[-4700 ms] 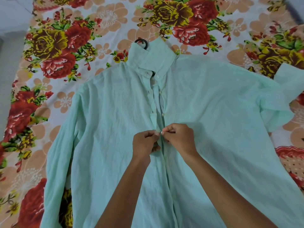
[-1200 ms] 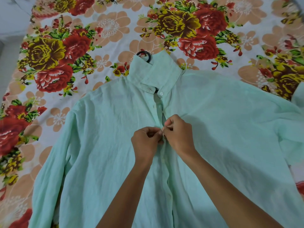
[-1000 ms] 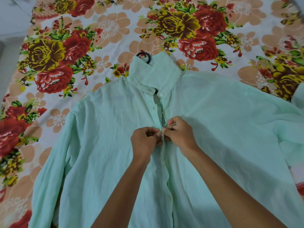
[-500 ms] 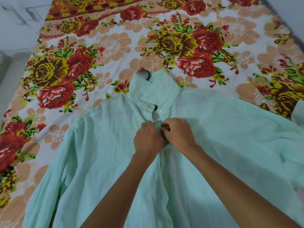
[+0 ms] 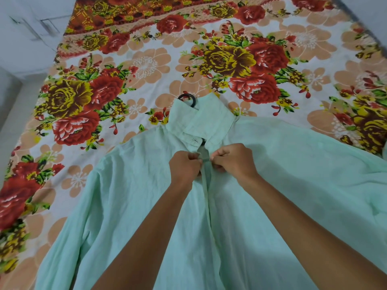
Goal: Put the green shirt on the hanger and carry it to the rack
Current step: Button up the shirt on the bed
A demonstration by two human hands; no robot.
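Your hands had climbed the placket since a moment earlier: from the button near mid-chest they had moved to the one just below the collar, and the lower part of the front lay closed beneath your wrists. Your left hand (image 5: 184, 166) pinched the left edge of the placket with curled fingers, and your right hand (image 5: 232, 160) pinched the right edge just beside it, the two nearly touching across the gap. The green shirt (image 5: 136, 195) lay spread face up on the floral bedsheet (image 5: 230, 59), sleeves out to either side. The hanger (image 5: 187, 98) was already inside it, only its black hook showing past the far edge of the collar. By my reckoning the buttoning was close to done, so lifting by the hook and walking to the rack, which was out of view, remained.
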